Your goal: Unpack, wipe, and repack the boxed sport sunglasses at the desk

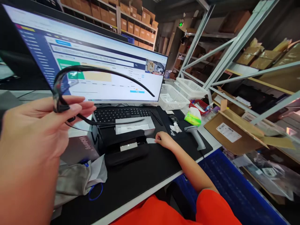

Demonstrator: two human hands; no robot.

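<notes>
My left hand (pixel 35 131) is raised close to the camera and pinches a pair of black-framed glasses (pixel 70 90) by the frame near one lens, with both temple arms pointing right across the monitor (pixel 98 59). My right hand (pixel 165 139) rests low on the black desk mat (pixel 140 178), fingers curled on a small white slip beside an open black glasses case (pixel 125 148). A grey open box (pixel 136 125) sits between the case and the keyboard (pixel 122 114).
A handheld barcode scanner (pixel 195 136) lies right of my right hand, near a mouse (pixel 173 118) and a green tissue pack (pixel 192 118). White baskets (pixel 173 98) stand behind. A grey pouch (pixel 72 178), an open carton (pixel 234 134), a blue crate (pixel 229 187) and metal shelving (pixel 225 53) surround the desk.
</notes>
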